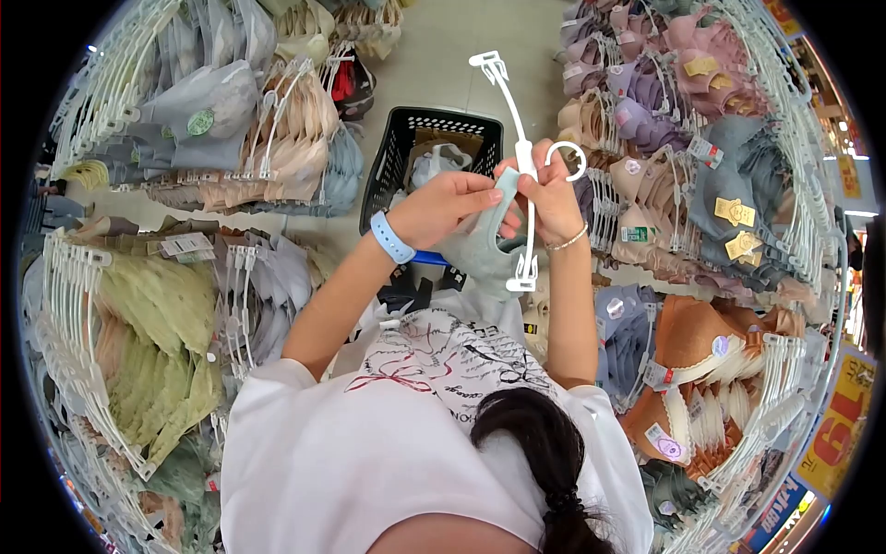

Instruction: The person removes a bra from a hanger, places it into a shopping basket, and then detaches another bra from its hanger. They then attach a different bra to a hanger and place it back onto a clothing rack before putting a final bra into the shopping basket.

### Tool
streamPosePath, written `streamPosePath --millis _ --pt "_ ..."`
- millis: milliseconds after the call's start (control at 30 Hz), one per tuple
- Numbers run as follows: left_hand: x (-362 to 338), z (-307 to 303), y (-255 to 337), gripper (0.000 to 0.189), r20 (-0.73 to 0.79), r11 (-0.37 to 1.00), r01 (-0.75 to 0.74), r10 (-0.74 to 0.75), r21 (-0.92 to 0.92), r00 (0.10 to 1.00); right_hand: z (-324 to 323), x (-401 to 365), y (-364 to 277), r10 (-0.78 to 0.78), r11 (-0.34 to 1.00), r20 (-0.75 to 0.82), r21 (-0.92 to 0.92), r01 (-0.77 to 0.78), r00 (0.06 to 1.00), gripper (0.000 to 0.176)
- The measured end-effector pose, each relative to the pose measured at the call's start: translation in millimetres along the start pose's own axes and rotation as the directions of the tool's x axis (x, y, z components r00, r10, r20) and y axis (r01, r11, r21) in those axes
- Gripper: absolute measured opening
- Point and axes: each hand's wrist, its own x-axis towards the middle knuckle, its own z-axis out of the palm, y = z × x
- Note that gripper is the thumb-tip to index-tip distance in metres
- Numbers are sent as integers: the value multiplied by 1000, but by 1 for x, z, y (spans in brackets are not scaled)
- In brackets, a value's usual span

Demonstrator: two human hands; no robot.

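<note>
Pinching grey bra with closed fingers of left hand, clamping white hanger in right hand; seemingly midway, fastening at both clips left.

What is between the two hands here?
In the head view, the left hand and right hand pinch a grey-green bra and a white hanger between them.
</note>
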Motion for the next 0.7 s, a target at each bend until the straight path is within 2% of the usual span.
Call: streamPosePath --millis 100,167,367,433,500,567,600,633,700 --pt "3 -1 1 24 19 1000 19 -19 -1 1000 -6 4 5 -10 995 17 98 9 1000 28" --pt "4 2 2 25 -13 1000 3 -2 17 1000 -9 3 6 35 982 48 182 -43 998 26" --pt "3 1 -14 24 -107 994 -7 19 108 994 -10 -2 9 33 996 68 83 -39 997 26" --pt "1 1 -15 23 -135 981 -3 30 196 990 -5 -3 1 112 993 -53 41 -110 992 22" --pt "-2 -2 -17 23 -195 969 33 16 243 981 -9 -4 -2 59 998 -52 -9 -59 997 19" --pt "-5 -5 -19 22 -188 967 18 31 253 982 -17 -5 -7 17 986 21 -163 -14 1000 24" --pt "-7 -5 -19 22 -198 985 0 35 173 980 -16 -7 -10 17 977 -12 -211 -19 1000 35" --pt "-9 -5 -19 22 -209 995 -20 39 96 977 -15 -9 -13 4 978 -8 -211 -6 1000 35" --pt "-10 -11 -27 22 -205 994 -28 50 109 977 -10 -11 -17 3 980 -66 -200 -16 998 42"
